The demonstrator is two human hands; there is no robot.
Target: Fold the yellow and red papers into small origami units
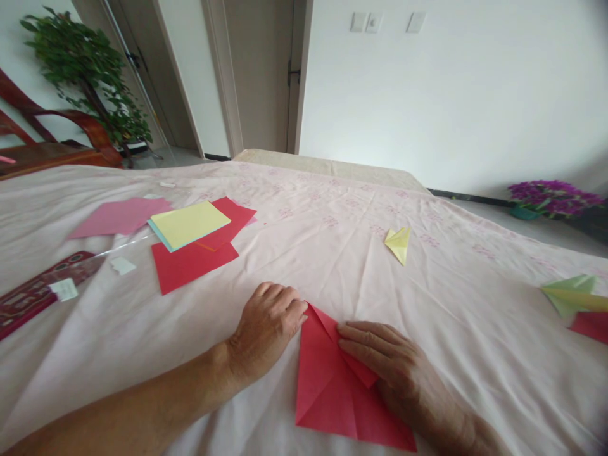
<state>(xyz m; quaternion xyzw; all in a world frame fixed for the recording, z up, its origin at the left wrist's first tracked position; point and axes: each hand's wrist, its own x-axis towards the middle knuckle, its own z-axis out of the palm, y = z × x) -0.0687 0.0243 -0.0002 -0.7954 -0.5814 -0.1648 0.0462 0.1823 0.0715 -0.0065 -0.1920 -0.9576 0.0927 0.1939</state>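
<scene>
A sheet of red paper [327, 396] lies on the cloth in front of me, creased across its middle, with its upper right edge folded inward as a flap. My left hand [272, 323] is closed at the sheet's top corner, thumb and curled fingers pinching it. Fingers stretched out, my right hand [392, 354] lies flat along the folded flap and presses on it. Part of the sheet's right side is hidden beneath that hand.
Pink paper [116, 215], a yellow sheet [192, 223] and red sheets [192, 267] lie at the left. A dark red package [45, 288] is nearby. A folded yellow paper piece [399, 245] and a folded green one [567, 294] lie to the right on the pale pink cloth [304, 253].
</scene>
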